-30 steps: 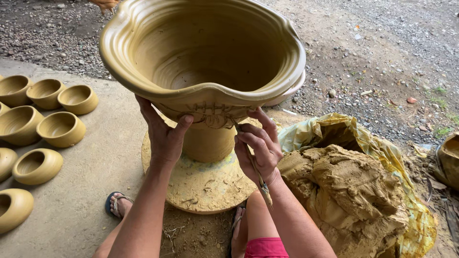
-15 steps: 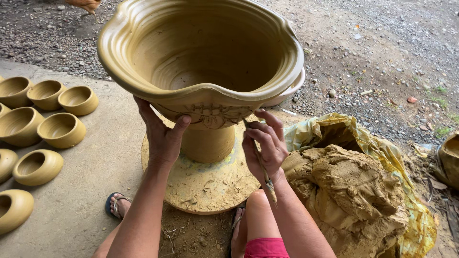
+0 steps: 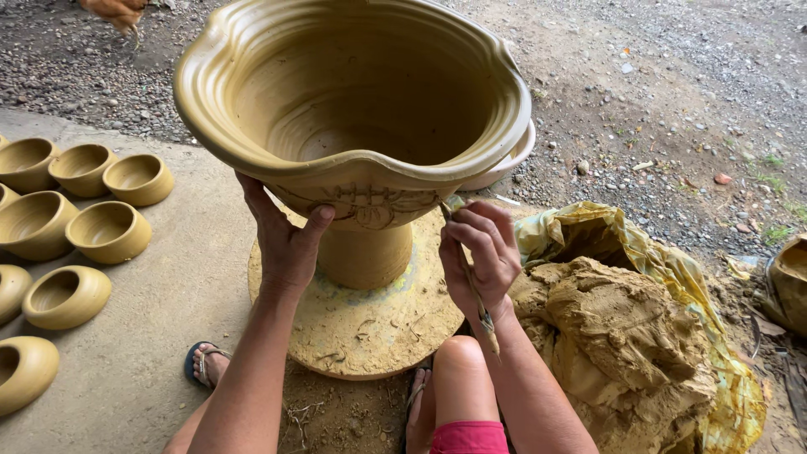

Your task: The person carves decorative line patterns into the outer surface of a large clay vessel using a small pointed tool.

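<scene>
Outdoors, grey gravel runs across the top of my view and a smooth concrete floor [image 3: 126, 336] spreads under me on the left. Right in front of me stands a large wet clay pot [image 3: 353, 101] with a wavy rim, ridged inside, on a short stem that rests on a round clay-smeared wheel [image 3: 370, 328].

My left hand [image 3: 286, 244] is open, palm and spread fingers pressed up against the underside of the pot's bowl, thumb on the carved band below the rim. My right hand [image 3: 479, 252] is closed around a thin wooden tool [image 3: 475, 290], pinched like a pencil, its upper tip touching the same band of the pot and its lower end pointing down past my wrist.

To the right, just beside the wheel, sits a big lump of raw clay [image 3: 622, 336] on a crumpled yellow plastic sheet [image 3: 656, 252]. On the left of the floor, well apart from the wheel, small clay bowls [image 3: 105, 231] stand in rows. My bare knee [image 3: 458, 370] is near the wheel's front edge, and my foot in a blue sandal [image 3: 202, 361] rests on the floor.
</scene>
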